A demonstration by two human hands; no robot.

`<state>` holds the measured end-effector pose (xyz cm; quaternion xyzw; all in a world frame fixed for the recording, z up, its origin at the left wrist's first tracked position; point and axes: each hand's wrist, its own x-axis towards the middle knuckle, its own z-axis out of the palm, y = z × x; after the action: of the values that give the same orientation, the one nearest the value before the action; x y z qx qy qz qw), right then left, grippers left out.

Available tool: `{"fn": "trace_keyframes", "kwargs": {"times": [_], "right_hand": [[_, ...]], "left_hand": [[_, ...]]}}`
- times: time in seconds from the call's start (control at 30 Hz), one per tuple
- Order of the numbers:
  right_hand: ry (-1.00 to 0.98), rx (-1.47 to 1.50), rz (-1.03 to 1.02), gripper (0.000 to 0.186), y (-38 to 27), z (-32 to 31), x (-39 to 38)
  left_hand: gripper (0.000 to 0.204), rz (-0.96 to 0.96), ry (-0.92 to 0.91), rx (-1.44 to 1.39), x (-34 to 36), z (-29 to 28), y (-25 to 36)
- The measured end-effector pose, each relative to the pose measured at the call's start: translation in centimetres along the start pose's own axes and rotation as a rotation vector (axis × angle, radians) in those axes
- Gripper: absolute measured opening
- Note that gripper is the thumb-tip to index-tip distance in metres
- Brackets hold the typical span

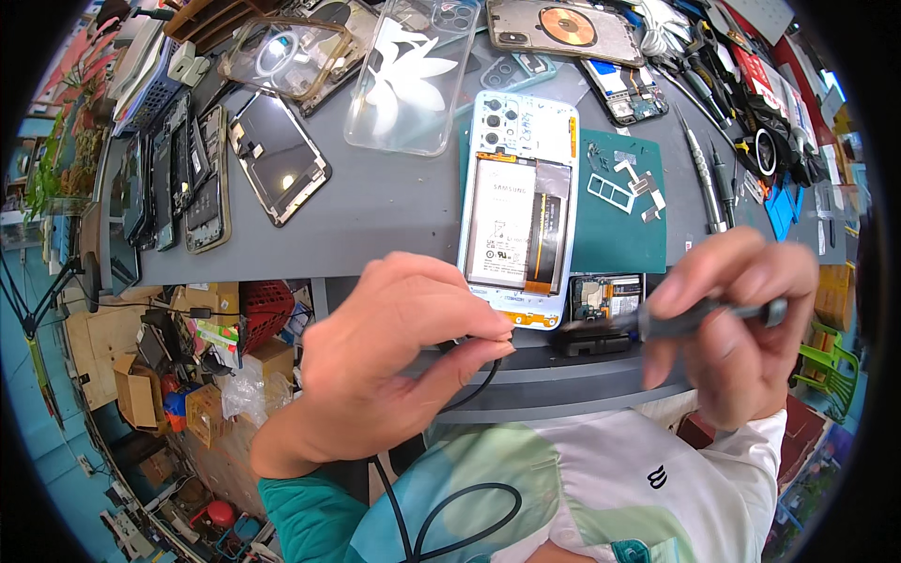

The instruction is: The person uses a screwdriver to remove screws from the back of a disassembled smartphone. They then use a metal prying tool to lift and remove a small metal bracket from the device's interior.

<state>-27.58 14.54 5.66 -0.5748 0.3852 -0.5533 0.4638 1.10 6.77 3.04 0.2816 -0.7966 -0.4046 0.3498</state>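
Note:
An opened phone (519, 216) with its back cover off lies on the green mat, showing a white battery (504, 220) and orange flex strips. At its bottom edge my left hand (399, 342) pinches a black cable (490, 380) between thumb and forefinger. The fingertips hide the cable's end, so I cannot tell whether it is plugged in. Slack cable loops down over my shirt. My right hand (737, 324) grips a dark screwdriver (685, 322), blurred by motion, its thin shaft pointing left toward the phone's lower right corner.
The green mat (610, 235) bears a white SIM-tray-like frame (610, 192), small metal plates and screws. A small opened device (608, 305) sits by the desk's front edge. Dismantled phones (206, 178), a clear case (408, 84) and hand tools (702, 169) lie around.

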Motion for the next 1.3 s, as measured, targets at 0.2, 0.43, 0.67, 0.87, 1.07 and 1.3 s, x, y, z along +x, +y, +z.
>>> {"fn": "trace_keyframes", "kwargs": {"times": [0.2, 0.43, 0.67, 0.87, 1.07, 1.3], "right_hand": [[-0.336, -0.149, -0.038, 0.026, 1.2, -0.1, 0.5], [-0.322, -0.172, -0.14, 0.024, 1.9, 0.3, 0.0], [-0.307, -0.182, -0.168, 0.024, 2.4, 0.3, -0.2], [-0.345, -0.202, -0.179, 0.024, 2.1, 0.3, 0.1], [-0.332, -0.229, -0.149, 0.023, 2.0, 0.4, 0.1], [-0.253, -0.517, -0.276, 0.029, 0.4, 1.7, 1.0]], "left_hand": [[0.062, 0.05, -0.059, -0.048, -0.4, 0.6, -0.6], [0.07, -0.02, -0.074, -0.106, -0.7, 0.5, -0.7], [0.072, -0.009, -0.072, -0.112, -0.8, 0.6, -0.9], [0.072, -0.012, -0.076, -0.082, -0.7, 0.7, -0.8], [0.071, -0.022, -0.083, -0.057, -0.8, 0.6, -0.9], [0.07, -0.007, -0.089, 0.013, -0.5, 0.6, -0.8]]}}
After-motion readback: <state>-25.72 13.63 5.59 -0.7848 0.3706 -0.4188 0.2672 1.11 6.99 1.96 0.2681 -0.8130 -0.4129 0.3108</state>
